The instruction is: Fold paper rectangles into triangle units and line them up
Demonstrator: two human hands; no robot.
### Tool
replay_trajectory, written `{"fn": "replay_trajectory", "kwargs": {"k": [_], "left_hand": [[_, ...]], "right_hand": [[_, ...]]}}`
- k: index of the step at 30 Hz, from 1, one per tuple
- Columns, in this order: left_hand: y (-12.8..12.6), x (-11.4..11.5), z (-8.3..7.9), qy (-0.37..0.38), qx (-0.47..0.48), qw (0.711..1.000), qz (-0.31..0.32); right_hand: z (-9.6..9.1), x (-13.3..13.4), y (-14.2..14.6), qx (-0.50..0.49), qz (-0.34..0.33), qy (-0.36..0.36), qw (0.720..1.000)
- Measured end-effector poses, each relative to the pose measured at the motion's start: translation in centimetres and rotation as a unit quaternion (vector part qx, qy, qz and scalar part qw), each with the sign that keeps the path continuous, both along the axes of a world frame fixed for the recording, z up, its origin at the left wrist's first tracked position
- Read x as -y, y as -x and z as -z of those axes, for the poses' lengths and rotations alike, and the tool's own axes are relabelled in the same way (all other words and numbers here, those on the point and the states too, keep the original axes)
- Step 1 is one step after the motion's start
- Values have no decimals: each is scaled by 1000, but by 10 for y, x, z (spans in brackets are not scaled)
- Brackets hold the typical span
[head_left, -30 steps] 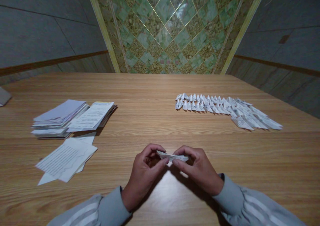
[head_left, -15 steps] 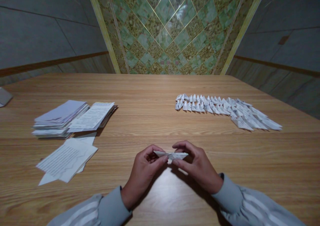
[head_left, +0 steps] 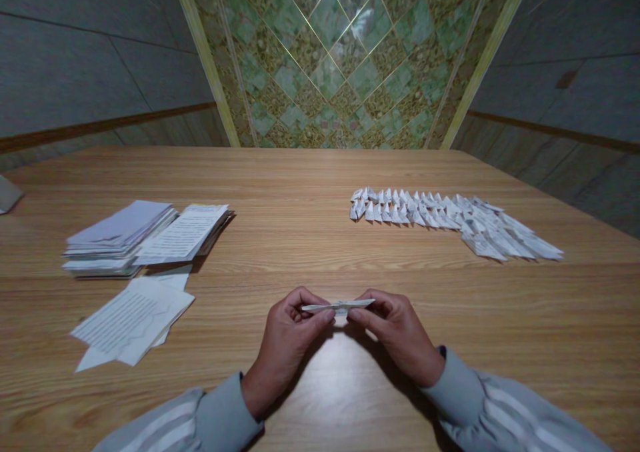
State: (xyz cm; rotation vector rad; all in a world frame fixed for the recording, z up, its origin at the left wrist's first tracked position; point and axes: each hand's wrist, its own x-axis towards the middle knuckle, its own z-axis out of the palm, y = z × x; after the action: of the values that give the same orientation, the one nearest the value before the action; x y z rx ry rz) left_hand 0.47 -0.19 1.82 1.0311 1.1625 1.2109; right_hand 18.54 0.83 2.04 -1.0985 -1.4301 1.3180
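Note:
A small folded paper piece [head_left: 341, 307], flat and narrow with pointed ends, is held level just above the table. My left hand [head_left: 293, 335] pinches its left half between thumb and fingers. On the other side my right hand [head_left: 397, 332] grips the right half the same way, thumb in front and fingers behind. Both thumbs press close to the middle. The fingertips behind the paper are partly hidden, and its exact folded shape is hard to make out from this edge-on angle.
Stacks of paper sheets [head_left: 120, 229] and a printed pile [head_left: 185, 232] lie at the left, with loose sheets [head_left: 133, 319] nearer me. Rows of folded paper pieces [head_left: 405, 211] stand at the right on the wooden table [head_left: 280, 192]. A pale object [head_left: 7, 194] sits at the far left edge.
My right hand's fingers, raised and apart before, have closed down onto the paper's right half. The folded paper has tilted slightly, its right end a little higher.

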Motion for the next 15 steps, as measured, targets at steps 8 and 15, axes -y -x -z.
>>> {"fn": "replay_trajectory", "kwargs": {"k": [8, 15], "left_hand": [[1, -2, 0, -31, 17, 999, -12], [3, -4, 2, -1, 40, 999, -11]], "right_hand": [[2, -3, -3, 12, -4, 4, 1000], [2, -3, -6, 59, 2, -31, 998]]}}
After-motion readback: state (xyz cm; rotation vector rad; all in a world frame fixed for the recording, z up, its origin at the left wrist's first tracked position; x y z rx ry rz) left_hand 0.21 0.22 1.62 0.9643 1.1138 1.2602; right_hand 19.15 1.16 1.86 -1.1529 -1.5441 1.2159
